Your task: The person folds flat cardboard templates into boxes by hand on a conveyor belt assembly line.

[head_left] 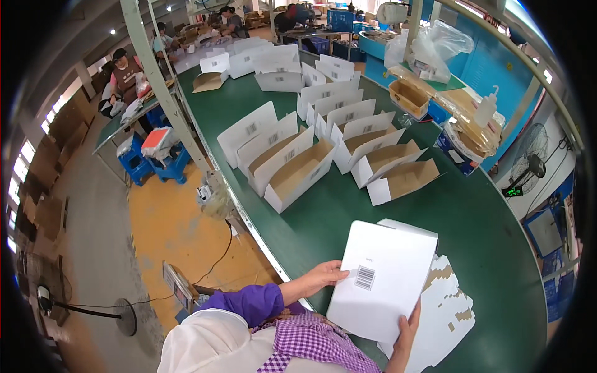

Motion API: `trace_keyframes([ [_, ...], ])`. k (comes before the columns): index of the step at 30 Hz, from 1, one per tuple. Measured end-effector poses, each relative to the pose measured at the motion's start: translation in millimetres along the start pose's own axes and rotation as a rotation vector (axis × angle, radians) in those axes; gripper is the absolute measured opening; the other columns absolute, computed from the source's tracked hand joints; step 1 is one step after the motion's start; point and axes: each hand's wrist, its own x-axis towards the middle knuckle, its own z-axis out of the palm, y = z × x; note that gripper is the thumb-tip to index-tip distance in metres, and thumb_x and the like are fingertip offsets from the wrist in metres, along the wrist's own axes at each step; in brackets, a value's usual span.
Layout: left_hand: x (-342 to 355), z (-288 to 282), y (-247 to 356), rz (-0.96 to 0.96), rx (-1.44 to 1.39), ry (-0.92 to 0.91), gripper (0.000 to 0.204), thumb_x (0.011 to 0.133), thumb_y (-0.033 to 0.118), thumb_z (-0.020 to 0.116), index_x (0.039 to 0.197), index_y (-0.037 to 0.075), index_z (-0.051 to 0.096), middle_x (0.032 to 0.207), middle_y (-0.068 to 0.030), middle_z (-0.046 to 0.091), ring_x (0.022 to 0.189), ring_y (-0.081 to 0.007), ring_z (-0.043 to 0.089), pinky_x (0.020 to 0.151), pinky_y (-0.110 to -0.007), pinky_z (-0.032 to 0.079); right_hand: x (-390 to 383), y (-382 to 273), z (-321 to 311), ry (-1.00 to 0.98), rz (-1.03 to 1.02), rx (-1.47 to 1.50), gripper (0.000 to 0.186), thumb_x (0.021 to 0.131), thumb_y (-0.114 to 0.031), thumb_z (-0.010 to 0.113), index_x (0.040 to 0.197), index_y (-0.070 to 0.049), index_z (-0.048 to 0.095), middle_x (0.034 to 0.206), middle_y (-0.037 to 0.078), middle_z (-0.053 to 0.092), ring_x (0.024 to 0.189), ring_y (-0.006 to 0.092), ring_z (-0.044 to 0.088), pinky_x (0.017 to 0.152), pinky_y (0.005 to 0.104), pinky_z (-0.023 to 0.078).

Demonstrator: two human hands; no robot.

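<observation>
A white cardboard box (379, 298), its broad face with a barcode turned up, is held between my two hands above the near part of the green table. My left hand (320, 278) grips its left edge, thumb lying on the face beside the barcode. My right hand (405, 329) holds the lower right edge, thumb up along the side; its other fingers are hidden behind the box. A folded flap shows at the far top edge. Flat white box blanks (457, 332) with brown patches lie in a pile on the table, partly under the held box.
Rows of raised-lid white boxes (301, 171) with brown insides stand on the green table (485, 248). A carton tray (409, 98), plastic bags and a pump bottle (486, 107) sit along the right. A metal post (168, 81) rises at the left edge; people work farther back.
</observation>
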Motion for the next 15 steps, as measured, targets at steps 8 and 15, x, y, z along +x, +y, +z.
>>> trace_keyframes([
  [8,-15,20,28,0.049,-0.003,-0.014,0.042,0.086,0.014,0.064,0.123,-0.001,0.051,0.117,-0.0088,0.059,0.104,-0.0149,0.056,0.09,-0.029,0.044,15,68,17,0.031,0.306,0.45,0.063,0.095,-0.043,0.042,0.142,-0.005,0.024,0.14,0.015,0.037,0.126,0.03,0.039,0.103,0.0409,0.035],
  [15,-19,37,12,0.191,0.363,0.171,0.042,0.086,0.011,0.06,0.124,-0.002,0.049,0.112,-0.012,0.06,0.101,-0.0189,0.057,0.089,-0.031,0.045,12,88,43,-0.062,0.487,0.567,0.066,0.093,-0.053,0.038,0.135,-0.002,0.034,0.135,0.014,0.043,0.124,0.0283,0.041,0.102,0.0408,0.035],
])
